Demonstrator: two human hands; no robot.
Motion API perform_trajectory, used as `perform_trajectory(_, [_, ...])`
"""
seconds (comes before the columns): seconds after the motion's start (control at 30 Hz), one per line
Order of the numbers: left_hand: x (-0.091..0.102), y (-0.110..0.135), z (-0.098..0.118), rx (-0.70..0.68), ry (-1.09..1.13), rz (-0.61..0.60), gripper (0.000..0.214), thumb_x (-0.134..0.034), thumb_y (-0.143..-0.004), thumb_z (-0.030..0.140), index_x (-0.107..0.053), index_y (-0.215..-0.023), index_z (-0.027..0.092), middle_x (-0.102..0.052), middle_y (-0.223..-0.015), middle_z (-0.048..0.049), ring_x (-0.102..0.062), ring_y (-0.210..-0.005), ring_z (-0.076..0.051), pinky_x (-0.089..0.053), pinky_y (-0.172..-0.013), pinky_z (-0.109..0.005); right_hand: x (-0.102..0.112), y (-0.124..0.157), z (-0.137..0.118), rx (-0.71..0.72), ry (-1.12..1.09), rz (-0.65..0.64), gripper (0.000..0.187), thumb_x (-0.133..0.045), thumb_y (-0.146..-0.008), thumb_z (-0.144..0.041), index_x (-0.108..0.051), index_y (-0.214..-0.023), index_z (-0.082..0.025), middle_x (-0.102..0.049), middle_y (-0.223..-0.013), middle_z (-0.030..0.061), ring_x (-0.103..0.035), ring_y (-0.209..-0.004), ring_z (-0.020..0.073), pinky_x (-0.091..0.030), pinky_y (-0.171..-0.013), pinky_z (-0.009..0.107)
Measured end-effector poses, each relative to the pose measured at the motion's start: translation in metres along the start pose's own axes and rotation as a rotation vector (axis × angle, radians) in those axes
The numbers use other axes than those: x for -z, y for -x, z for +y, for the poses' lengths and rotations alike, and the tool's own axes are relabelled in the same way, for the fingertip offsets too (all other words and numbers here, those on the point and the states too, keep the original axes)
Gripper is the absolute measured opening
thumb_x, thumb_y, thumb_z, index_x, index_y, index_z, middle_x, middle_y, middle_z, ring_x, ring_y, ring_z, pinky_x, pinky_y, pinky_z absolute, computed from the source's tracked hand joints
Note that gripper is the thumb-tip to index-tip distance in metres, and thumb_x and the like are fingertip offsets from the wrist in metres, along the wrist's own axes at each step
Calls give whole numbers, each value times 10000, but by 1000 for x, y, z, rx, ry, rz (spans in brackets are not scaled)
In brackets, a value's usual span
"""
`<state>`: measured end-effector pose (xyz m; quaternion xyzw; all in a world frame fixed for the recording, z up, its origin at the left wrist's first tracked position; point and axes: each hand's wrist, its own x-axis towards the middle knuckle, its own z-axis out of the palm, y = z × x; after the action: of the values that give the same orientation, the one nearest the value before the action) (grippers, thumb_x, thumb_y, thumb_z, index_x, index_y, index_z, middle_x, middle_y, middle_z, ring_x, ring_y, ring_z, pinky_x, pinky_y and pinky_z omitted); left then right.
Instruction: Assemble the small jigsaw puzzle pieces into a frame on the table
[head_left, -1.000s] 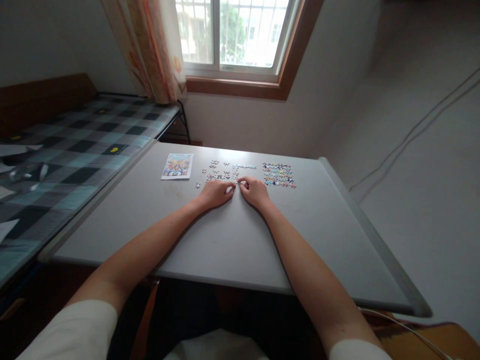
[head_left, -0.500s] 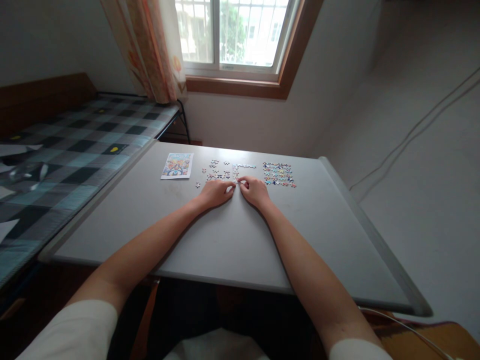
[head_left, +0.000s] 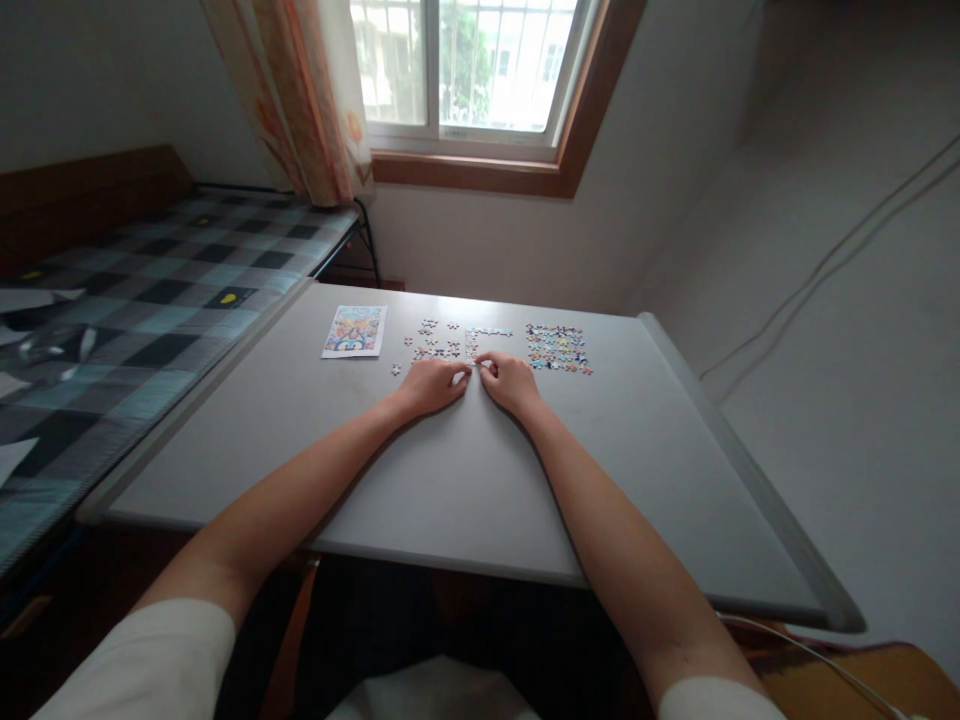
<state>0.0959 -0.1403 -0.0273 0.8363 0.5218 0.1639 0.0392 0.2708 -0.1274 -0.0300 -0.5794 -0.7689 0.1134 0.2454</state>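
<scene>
Toward the table's far edge (head_left: 480, 304), a puzzle border (head_left: 491, 331) was flanked by both hands (head_left: 431, 388) (head_left: 511, 386), seemingly for alignment, fingers (head_left: 490, 357) narrow, hold unclear.

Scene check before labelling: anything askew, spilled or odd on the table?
No clear spill or damage stands out. Slightly stray: one puzzle piece, left of the left hand, lying apart from the other loose pieces.
</scene>
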Motion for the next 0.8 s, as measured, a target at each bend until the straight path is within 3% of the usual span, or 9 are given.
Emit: perform_trajectory(0.8, [2, 0, 2, 15, -5, -26, 335, -452, -875, 375, -684, -1106, 303, -701, -746, -14, -647, -718, -180, -456, -701, -266, 2, 0, -2, -11, 15, -11, 270, -506, -825, -247, -690, -1023, -250, -668, -781, 12, -587, -767, 171, -396, -741, 277])
